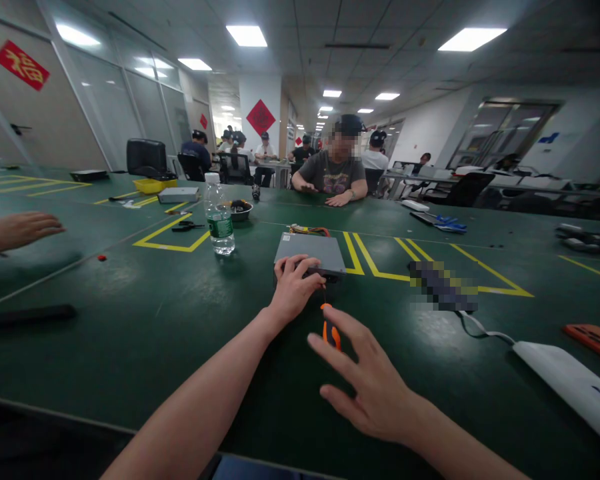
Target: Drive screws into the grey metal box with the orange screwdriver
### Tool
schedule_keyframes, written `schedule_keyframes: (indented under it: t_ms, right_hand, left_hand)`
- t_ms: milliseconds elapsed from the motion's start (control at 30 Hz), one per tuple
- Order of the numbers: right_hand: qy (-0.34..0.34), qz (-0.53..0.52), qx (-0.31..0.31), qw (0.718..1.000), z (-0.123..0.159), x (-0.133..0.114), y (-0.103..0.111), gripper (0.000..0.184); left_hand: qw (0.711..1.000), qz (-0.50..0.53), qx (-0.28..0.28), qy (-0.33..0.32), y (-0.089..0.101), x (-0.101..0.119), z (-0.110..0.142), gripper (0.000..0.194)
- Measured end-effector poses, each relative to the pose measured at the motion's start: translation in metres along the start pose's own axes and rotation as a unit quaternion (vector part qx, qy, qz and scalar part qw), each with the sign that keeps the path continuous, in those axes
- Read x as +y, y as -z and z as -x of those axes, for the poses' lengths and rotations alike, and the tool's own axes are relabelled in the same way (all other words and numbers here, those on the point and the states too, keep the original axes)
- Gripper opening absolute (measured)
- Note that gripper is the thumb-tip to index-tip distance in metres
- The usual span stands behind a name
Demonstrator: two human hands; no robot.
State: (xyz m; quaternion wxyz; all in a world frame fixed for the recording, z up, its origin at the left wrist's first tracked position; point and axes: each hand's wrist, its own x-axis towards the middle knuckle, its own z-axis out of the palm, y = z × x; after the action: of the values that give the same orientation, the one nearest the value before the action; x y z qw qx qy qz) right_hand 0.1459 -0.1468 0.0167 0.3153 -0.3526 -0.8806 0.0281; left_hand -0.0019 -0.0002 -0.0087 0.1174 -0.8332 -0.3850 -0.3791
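Observation:
A grey metal box (310, 248), apparently a computer power supply, lies on the green table with coloured cables (310, 231) at its far side. My left hand (295, 288) rests over its near edge. The thumb and forefinger come together at the thin shaft of a screwdriver, which points at the box's near face. The screwdriver's orange and black handle (335, 337) points back toward me. Beside that handle my right hand (367, 377) is open, fingers spread, and seems not to grip it. The screwdriver's tip is hidden.
A water bottle (220, 223) stands left of the box, near a metal bowl (241, 211) and black pliers (187, 227). To the right are a white power strip (570, 383) and an orange phone (595, 341). Another person's hand (25, 233) is at left; a co-worker (333, 173) sits opposite.

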Motion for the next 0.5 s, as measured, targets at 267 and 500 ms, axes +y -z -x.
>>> schedule_keyframes:
  t_ms: [267, 500]
  right_hand:
    - [0.280, 0.221, -0.050, 0.933, -0.011, 0.022, 0.016, 0.031]
    - [0.273, 0.287, 0.080, 0.915, -0.007, 0.037, -0.006, 0.019]
  left_hand:
    - [0.999, 0.026, 0.013, -0.017, 0.002, -0.002, 0.000, 0.011]
    - [0.999, 0.036, 0.002, 0.011, 0.012, 0.004, -0.001, 0.034]
